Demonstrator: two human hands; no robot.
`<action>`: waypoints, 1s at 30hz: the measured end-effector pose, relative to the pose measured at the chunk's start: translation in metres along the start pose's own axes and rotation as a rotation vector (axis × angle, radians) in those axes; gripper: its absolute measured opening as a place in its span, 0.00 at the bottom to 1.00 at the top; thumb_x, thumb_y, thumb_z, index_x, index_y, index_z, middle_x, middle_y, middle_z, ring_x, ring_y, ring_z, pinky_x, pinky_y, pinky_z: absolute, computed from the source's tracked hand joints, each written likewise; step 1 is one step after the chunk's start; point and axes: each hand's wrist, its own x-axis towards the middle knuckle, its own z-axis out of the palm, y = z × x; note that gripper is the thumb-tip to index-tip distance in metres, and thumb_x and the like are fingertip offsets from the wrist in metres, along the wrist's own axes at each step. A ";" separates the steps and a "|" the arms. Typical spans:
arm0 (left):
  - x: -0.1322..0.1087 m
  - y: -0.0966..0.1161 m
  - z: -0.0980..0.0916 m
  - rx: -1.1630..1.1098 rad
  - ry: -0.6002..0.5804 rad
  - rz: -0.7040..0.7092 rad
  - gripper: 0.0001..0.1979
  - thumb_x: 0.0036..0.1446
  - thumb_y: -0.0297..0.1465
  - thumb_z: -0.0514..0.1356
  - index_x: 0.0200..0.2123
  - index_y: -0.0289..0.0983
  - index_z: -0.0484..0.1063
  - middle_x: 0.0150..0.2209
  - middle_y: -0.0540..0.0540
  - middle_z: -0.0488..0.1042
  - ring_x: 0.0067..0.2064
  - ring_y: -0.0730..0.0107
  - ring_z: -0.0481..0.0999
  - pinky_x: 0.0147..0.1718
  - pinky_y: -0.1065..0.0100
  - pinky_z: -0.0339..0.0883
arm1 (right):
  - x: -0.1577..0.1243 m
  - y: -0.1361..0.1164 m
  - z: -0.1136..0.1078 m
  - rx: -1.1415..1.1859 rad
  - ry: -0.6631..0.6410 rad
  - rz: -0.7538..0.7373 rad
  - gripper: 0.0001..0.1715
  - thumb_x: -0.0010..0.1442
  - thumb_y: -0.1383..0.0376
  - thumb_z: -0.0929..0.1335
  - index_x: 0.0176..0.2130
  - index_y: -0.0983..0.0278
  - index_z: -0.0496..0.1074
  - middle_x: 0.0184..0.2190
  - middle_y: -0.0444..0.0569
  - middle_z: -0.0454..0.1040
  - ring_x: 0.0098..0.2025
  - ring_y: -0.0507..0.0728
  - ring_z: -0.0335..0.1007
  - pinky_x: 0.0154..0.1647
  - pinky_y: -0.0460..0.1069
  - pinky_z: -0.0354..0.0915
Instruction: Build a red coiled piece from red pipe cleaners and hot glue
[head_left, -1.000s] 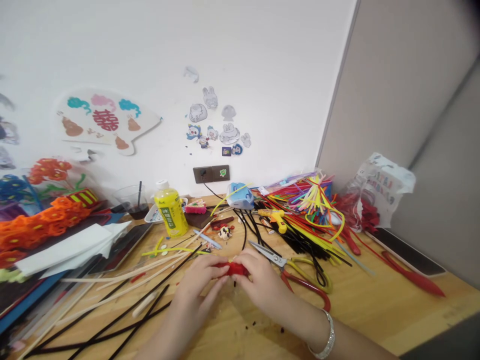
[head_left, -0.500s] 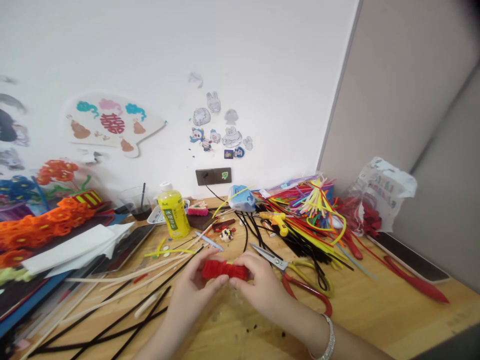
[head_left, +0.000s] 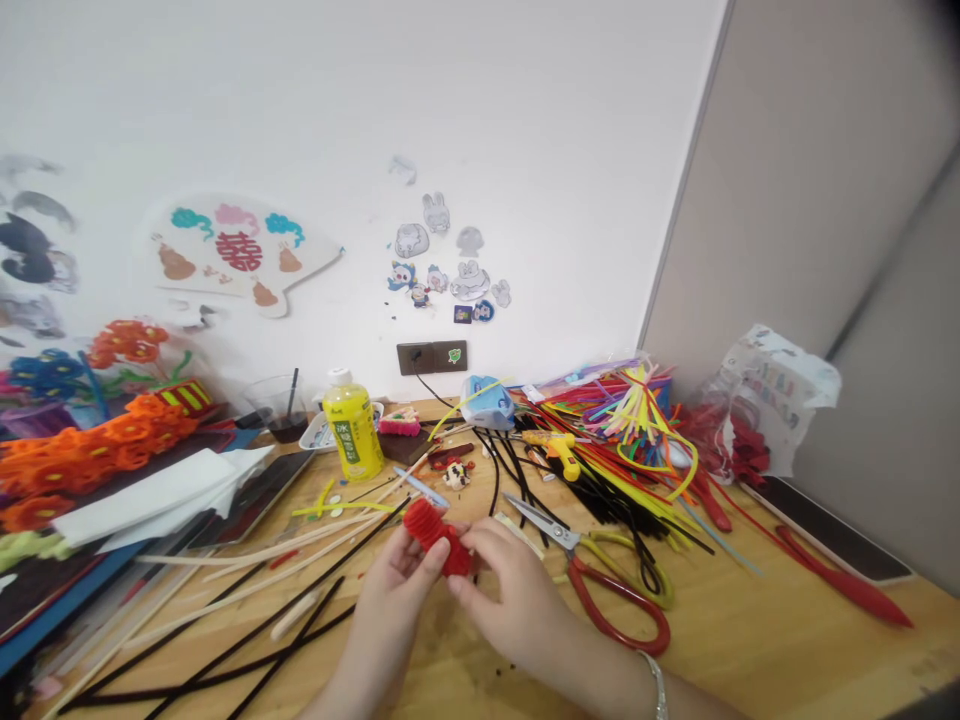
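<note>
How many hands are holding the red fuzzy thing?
2. The left hand holds the red fuzzy pipe-cleaner piece from below on its side, and the right hand pinches its other end from the right.

Between the left hand [head_left: 394,600] and right hand [head_left: 510,600] sits a red pipe-cleaner bundle [head_left: 435,535], rough and fuzzy with a matt, fibrous surface. Right of the right hand lie scissors [head_left: 547,525] with shiny bare metal blades and glossy red and yellow plastic handles. A smooth, polished metal bracelet [head_left: 658,690] circles the right wrist. Left of the left hand, matt pale wooden sticks [head_left: 247,558] and fuzzy black pipe cleaners [head_left: 262,622] lie on a smooth, light wooden tabletop [head_left: 750,640]. Beyond the hands stands a glossy yellow plastic bottle [head_left: 351,430], and far to the right of them a thin, crinkled, shiny plastic bag [head_left: 772,390].
</note>
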 end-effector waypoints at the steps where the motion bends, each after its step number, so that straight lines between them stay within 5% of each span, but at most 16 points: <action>1: 0.001 0.002 -0.001 -0.001 -0.006 -0.021 0.19 0.40 0.38 0.69 0.36 0.35 0.73 0.31 0.47 0.79 0.37 0.64 0.76 0.36 0.69 0.69 | 0.001 0.001 -0.005 -0.074 -0.012 -0.033 0.06 0.54 0.70 0.66 0.35 0.64 0.69 0.34 0.48 0.71 0.35 0.55 0.66 0.35 0.48 0.63; 8: 0.004 0.011 0.002 -0.069 -0.093 -0.173 0.21 0.36 0.36 0.71 0.36 0.35 0.74 0.28 0.48 0.79 0.31 0.68 0.76 0.32 0.70 0.69 | 0.006 0.012 -0.019 -0.199 0.021 -0.186 0.05 0.60 0.67 0.63 0.34 0.64 0.69 0.30 0.48 0.70 0.33 0.55 0.65 0.33 0.48 0.61; 15: 0.004 0.015 0.003 -0.071 -0.322 -0.210 0.18 0.38 0.36 0.71 0.33 0.34 0.75 0.26 0.48 0.79 0.27 0.70 0.76 0.30 0.70 0.68 | 0.010 0.010 -0.028 -0.181 -0.064 -0.343 0.07 0.61 0.68 0.62 0.36 0.64 0.69 0.33 0.49 0.71 0.37 0.55 0.65 0.37 0.49 0.61; 20: 0.001 0.018 0.003 -0.033 -0.346 -0.172 0.17 0.42 0.35 0.69 0.35 0.35 0.73 0.25 0.49 0.77 0.26 0.70 0.75 0.30 0.70 0.68 | 0.011 0.013 -0.029 -0.176 -0.064 -0.402 0.09 0.62 0.68 0.60 0.33 0.63 0.69 0.30 0.48 0.71 0.35 0.54 0.63 0.36 0.49 0.62; 26: -0.001 0.022 0.006 -0.016 -0.417 -0.202 0.19 0.41 0.36 0.69 0.37 0.35 0.71 0.25 0.50 0.76 0.24 0.71 0.74 0.26 0.71 0.65 | 0.014 0.008 -0.035 -0.217 -0.089 -0.548 0.07 0.61 0.69 0.62 0.33 0.62 0.69 0.45 0.49 0.70 0.46 0.56 0.61 0.46 0.52 0.60; 30: -0.001 0.021 0.006 0.001 -0.407 -0.224 0.22 0.40 0.40 0.69 0.37 0.35 0.70 0.21 0.52 0.73 0.19 0.76 0.69 0.20 0.75 0.59 | 0.017 0.009 -0.036 -0.237 -0.142 -0.573 0.07 0.62 0.69 0.62 0.34 0.62 0.69 0.42 0.46 0.73 0.44 0.55 0.60 0.45 0.51 0.61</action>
